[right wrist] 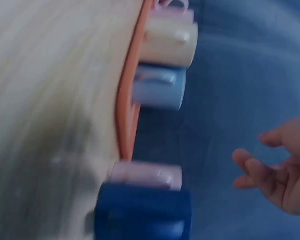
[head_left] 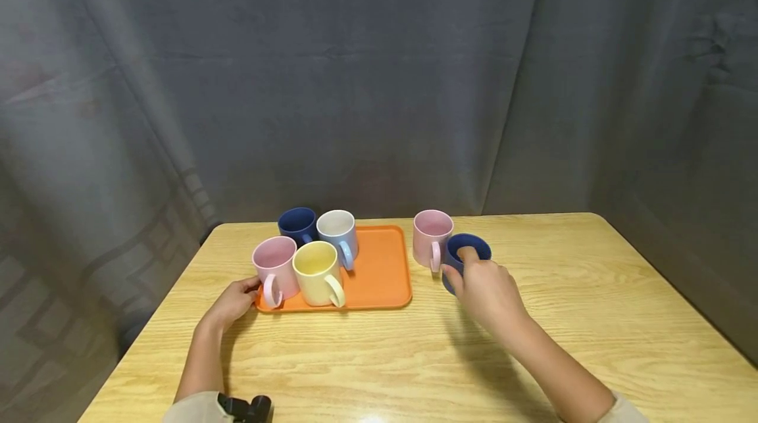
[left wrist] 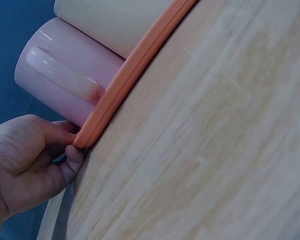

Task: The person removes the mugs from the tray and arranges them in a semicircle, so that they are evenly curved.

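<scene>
My left hand (head_left: 233,304) pinches the left rim of an orange tray (head_left: 379,272) beside a pink mug (head_left: 287,273). The left wrist view shows the thumb and fingers at the tray's corner (left wrist: 85,137). On the tray also stand a yellow mug (head_left: 312,285), a light blue mug (head_left: 336,239) and a dark blue mug (head_left: 295,227). To the tray's right are a second pink mug (head_left: 428,250) and another dark blue mug (head_left: 481,247). My right hand (head_left: 493,288) overlaps this blue mug in the head view; the blurred right wrist view shows the hand (right wrist: 285,172) apart from it, fingers loosely bent.
All of this rests on a light wooden table (head_left: 367,357). A grey curtain (head_left: 379,94) hangs behind the table and along its sides. A black device (head_left: 245,408) is at the left sleeve.
</scene>
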`<state>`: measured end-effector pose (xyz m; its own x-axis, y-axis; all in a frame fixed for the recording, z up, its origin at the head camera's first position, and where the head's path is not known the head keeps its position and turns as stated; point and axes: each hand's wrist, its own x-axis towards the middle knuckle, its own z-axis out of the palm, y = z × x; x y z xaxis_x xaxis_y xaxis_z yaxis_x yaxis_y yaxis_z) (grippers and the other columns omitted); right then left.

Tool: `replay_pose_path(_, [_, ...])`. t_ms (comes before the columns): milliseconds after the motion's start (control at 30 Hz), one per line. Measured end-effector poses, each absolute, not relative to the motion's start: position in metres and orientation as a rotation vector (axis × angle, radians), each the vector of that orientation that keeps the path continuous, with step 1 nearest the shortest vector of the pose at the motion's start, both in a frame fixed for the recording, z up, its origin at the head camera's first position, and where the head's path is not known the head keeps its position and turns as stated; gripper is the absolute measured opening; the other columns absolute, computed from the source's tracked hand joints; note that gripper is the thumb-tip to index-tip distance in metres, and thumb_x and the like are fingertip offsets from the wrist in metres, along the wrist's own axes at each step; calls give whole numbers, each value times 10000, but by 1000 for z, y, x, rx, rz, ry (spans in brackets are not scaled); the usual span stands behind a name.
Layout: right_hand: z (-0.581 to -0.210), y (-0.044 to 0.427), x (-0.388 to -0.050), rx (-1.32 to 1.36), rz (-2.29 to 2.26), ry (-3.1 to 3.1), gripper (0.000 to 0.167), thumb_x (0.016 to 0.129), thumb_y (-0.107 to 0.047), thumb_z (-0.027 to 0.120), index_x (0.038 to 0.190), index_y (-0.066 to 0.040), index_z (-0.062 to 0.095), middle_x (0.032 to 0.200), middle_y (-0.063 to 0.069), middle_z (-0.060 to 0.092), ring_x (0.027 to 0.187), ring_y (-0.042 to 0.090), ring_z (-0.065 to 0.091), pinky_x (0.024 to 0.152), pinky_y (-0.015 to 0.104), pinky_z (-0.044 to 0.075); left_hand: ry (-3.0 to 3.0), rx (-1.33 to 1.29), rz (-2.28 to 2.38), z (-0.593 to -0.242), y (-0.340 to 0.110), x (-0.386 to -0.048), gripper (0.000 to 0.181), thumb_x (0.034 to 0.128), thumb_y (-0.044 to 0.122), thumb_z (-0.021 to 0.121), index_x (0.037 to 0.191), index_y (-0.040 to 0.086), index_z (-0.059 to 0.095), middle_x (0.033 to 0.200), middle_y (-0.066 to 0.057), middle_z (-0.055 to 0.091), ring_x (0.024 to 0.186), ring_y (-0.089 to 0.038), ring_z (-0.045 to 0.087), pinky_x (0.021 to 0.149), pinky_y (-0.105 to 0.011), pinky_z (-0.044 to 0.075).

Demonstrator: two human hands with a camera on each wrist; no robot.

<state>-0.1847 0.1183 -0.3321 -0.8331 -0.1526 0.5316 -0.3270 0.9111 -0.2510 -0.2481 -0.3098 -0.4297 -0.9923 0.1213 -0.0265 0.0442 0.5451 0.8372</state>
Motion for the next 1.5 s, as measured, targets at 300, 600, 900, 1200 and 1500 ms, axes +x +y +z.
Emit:
replay_pose_path(300, [-331, 56, -199, 511, 587, -2572, 572, 825, -305, 687, 1221, 46, 469, 531, 1, 462, 458, 174, 469, 431, 287, 392, 2685, 157, 1469, -431, -308, -248, 422, 873, -100, 364, 1279, -215, 350, 1042, -250, 519, 804, -191, 490, 650, -250, 422])
replay_pose_path(600, [-370, -4, -221, 629, 741, -2708, 695, 812, -401, 678, 1283, 30, 402, 612, 5, 520, 491, 132, 468, 442, 253, 374, 2687, 150, 1460, -430, -308, -249, 422, 878, -93, 368, 1283, -211, 351, 1080, -263, 510, 846, -207, 495, 670, -260, 429])
replay_pose_path(900, [-393, -44, -230, 592, 786, -2783, 655, 814, -411, 670, 1243, 22, 430, 676, 13, 519, 553, 158, 502, 469, 281, 383, 2678, 139, 1474, -430, -310, -248, 428, 877, -97, 363, 1289, -211, 340, 1053, -251, 510, 785, -190, 484, 636, -244, 413])
replay_pose_path(1200, [-398, -52, -229, 522, 789, -2769, 522, 893, -307, 595, 1247, 59, 479, 800, 101, 607, 613, 238, 595, 470, 329, 423, 2671, 142, 1487, -430, -310, -248, 413, 873, -101, 359, 1270, -214, 363, 938, -182, 529, 739, -194, 469, 613, -241, 394])
replay_pose_path(1500, [-401, -40, -233, 489, 730, -2688, 411, 903, -295, 572, 1238, -56, 586, 608, 33, 576, 539, 210, 559, 449, 299, 383, 2671, 147, 1487, -431, -311, -249, 415, 880, -97, 363, 1278, -213, 353, 937, -185, 531, 738, -193, 472, 616, -243, 399])
